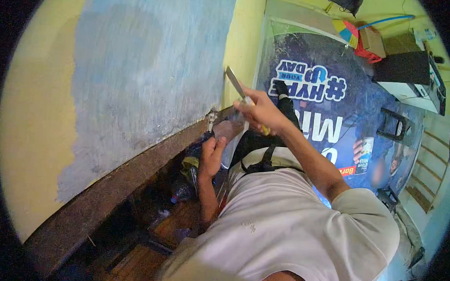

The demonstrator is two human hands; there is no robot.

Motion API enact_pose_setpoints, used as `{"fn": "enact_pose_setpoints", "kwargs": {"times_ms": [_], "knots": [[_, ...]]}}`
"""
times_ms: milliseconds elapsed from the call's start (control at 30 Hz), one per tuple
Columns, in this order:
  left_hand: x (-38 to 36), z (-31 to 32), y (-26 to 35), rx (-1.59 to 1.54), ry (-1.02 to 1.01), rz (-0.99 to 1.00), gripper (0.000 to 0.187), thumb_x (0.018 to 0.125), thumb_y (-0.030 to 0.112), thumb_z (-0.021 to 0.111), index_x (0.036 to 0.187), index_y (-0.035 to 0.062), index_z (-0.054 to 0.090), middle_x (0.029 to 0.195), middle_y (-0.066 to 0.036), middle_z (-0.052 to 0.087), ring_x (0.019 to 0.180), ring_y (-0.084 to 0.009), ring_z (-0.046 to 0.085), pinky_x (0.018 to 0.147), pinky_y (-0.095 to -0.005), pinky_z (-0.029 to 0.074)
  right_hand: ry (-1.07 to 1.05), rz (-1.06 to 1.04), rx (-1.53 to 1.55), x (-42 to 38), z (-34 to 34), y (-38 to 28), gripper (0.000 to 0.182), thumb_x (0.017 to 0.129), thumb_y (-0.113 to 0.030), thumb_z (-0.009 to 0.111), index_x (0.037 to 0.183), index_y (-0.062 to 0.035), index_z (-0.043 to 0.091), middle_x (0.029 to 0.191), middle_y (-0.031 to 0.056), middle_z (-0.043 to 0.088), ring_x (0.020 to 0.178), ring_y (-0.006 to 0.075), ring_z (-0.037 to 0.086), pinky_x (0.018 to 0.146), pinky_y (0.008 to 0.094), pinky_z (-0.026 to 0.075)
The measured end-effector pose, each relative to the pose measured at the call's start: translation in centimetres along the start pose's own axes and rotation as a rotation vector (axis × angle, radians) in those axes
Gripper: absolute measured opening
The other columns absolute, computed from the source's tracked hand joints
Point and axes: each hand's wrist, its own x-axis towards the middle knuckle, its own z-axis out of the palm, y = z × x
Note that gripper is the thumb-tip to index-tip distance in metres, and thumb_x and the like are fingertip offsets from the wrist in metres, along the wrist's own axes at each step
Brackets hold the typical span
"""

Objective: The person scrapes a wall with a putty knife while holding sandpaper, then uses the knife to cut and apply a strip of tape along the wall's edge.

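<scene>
My right hand (259, 111) is closed around a knife (234, 81) with a flat metal blade. Its yellow handle end shows below my fist, and the blade points up toward the edge of the painted panel (153, 63). Lower and to the left, my left hand (212, 157) is closed on a dark-handled tool (209, 135). A pale metal piece (211, 121) stands just above that hand, right at the brown wooden ledge (119, 176) under the panel. I cannot tell whether this metal piece belongs to the tool.
Below the ledge lie a clear plastic bottle (182, 192) and other clutter in shadow. A blue printed banner (317, 59) covers the floor. To the right are a dark stool (394, 124), a black-and-white cabinet (410, 82) and a cardboard box (371, 42).
</scene>
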Motion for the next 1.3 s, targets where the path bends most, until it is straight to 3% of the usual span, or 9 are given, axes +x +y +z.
{"fn": "enact_pose_setpoints", "kwargs": {"times_ms": [267, 500, 633, 767, 867, 1000, 1100, 1167, 1300], "knots": [[-0.6, 0.7, -1.0, -0.077, -0.007, 0.019, 0.045, 0.102, 0.030, 0.060, 0.073, 0.0011, 0.042, 0.066, -0.003, 0.034, 0.068, -0.0106, 0.034, 0.057, -0.0351, 0.034, 0.059, 0.041, -0.136, 0.1, 0.4, -1.4, 0.073, 0.097, -0.019, 0.065, 0.160, -0.0178, 0.028, 0.106, 0.0163, 0.071, 0.044, 0.0089, 0.046, 0.041, 0.0280, 0.042], [0.0, 0.1, 0.4, -0.006, 0.001, 0.029, 0.047, 0.103, 0.030, 0.060, 0.072, 0.0017, 0.039, 0.066, 0.000, 0.033, 0.066, -0.0097, 0.033, 0.055, -0.0360, 0.032, 0.050, 0.012, -0.156, -0.5, 1.1, -2.4, 0.073, 0.096, -0.018, 0.065, 0.159, -0.0144, 0.029, 0.117, 0.0197, 0.063, 0.045, 0.0090, 0.048, 0.042, 0.0281, 0.044], [0.0, -0.1, 0.1, 0.007, -0.031, -0.005, 0.046, 0.103, 0.031, 0.059, 0.073, 0.0015, 0.040, 0.067, 0.001, 0.035, 0.067, -0.0099, 0.035, 0.057, -0.0346, 0.033, 0.203, -0.680, -0.467, 2.2, 1.7, 1.3, 0.074, 0.095, -0.017, 0.066, 0.159, -0.0118, 0.029, 0.117, 0.0196, 0.068, 0.044, 0.0087, 0.045, 0.042, 0.0279, 0.043], [0.1, 0.5, 0.9, -0.091, -0.001, 0.035, 0.044, 0.103, 0.030, 0.058, 0.073, 0.0026, 0.043, 0.069, 0.002, 0.037, 0.068, -0.0098, 0.036, 0.058, -0.0335, 0.034, 0.077, 0.098, -0.206, -0.3, 1.2, -3.3, 0.075, 0.093, -0.016, 0.068, 0.157, -0.0068, 0.030, 0.144, 0.0197, 0.052, 0.112, 0.0201, 0.056, 0.099, 0.0330, 0.042], [0.6, -0.2, 0.1, -0.060, -0.038, -0.004, 0.043, 0.103, 0.030, 0.058, 0.074, 0.0029, 0.044, 0.069, 0.003, 0.037, 0.068, -0.0098, 0.036, 0.058, -0.0337, 0.034, 0.092, -0.022, -0.155, -0.8, 1.5, -2.5, 0.074, 0.093, -0.015, 0.068, 0.157, -0.0063, 0.031, 0.147, 0.0221, 0.051, 0.114, 0.0217, 0.057, 0.101, 0.0324, 0.043], [0.5, -0.4, 1.8, -0.028, -0.026, 0.028, 0.042, 0.103, 0.029, 0.058, 0.074, 0.0023, 0.046, 0.068, 0.002, 0.038, 0.067, -0.0105, 0.037, 0.058, -0.0343, 0.034, 0.052, -0.116, -0.194, -0.3, 1.0, -1.5, 0.073, 0.095, -0.017, 0.066, 0.158, -0.0102, 0.030, 0.141, 0.0201, 0.056, 0.049, 0.0108, 0.050, 0.047, 0.0274, 0.047], [0.5, -0.2, 0.3, 0.030, -0.022, 0.048, 0.042, 0.103, 0.029, 0.059, 0.073, 0.0019, 0.046, 0.067, 0.002, 0.038, 0.066, -0.0109, 0.036, 0.057, -0.0347, 0.034, 0.058, -0.043, -0.149, -0.6, 1.1, -1.5, 0.074, 0.096, -0.019, 0.066, 0.160, -0.0172, 0.029, 0.082, 0.0084, 0.069, 0.041, 0.0084, 0.044, 0.039, 0.0273, 0.041], [0.6, -0.5, -0.3, 0.005, -0.027, 0.039, 0.040, 0.102, 0.029, 0.060, 0.075, 0.0021, 0.048, 0.069, 0.001, 0.042, 0.068, -0.0106, 0.038, 0.060, -0.0336, 0.035, 0.079, -0.073, -0.132, -0.3, 1.3, -1.4, 0.073, 0.096, -0.018, 0.066, 0.160, -0.0165, 0.029, 0.081, 0.0080, 0.068, 0.041, 0.0086, 0.045, 0.039, 0.0274, 0.041], [0.1, 0.1, 1.8, -0.024, -0.040, 0.001, 0.040, 0.103, 0.028, 0.060, 0.075, 0.0009, 0.049, 0.068, 0.000, 0.043, 0.068, -0.0104, 0.038, 0.059, -0.0332, 0.035, 0.089, -0.109, -0.139, 0.2, 0.8, -1.5, 0.075, 0.094, -0.016, 0.066, 0.159, -0.0148, 0.028, 0.142, 0.0193, 0.055, 0.048, 0.0082, 0.050, 0.042, 0.0273, 0.044]]}}
